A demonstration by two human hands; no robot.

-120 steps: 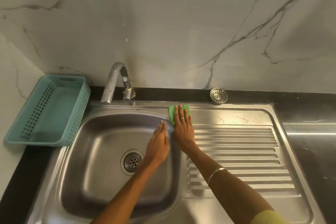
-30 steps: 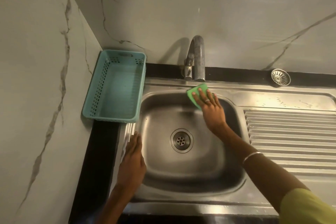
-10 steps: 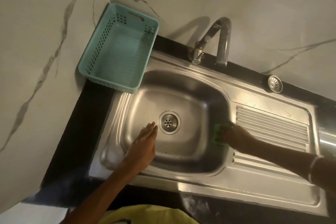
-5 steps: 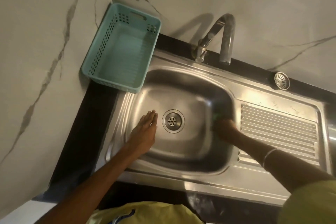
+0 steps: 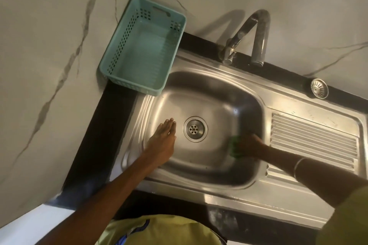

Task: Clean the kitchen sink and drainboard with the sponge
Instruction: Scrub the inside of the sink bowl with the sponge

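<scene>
A person's right hand (image 5: 251, 146) presses a green sponge (image 5: 235, 148), likely soft and light, against the sink (image 5: 215, 105) basin wall, while the flat, empty left hand (image 5: 162, 141) rests inside.

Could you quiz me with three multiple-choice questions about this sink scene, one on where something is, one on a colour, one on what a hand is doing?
1. Where does the loose strainer lie?
A. In the basin
B. On the dark ledge behind the drainboard
C. In the basket

2. What colour is the basket?
A. Teal
B. Red
C. White

3. How is the left hand?
A. Gripping the tap
B. Fingers straight, inside the basin beside the drain
C. Holding the sponge

Answers: 1 B, it sits by the wall, right of the tap. 2 A, plainly teal plastic. 3 B, the sponge is under the right hand.
</scene>
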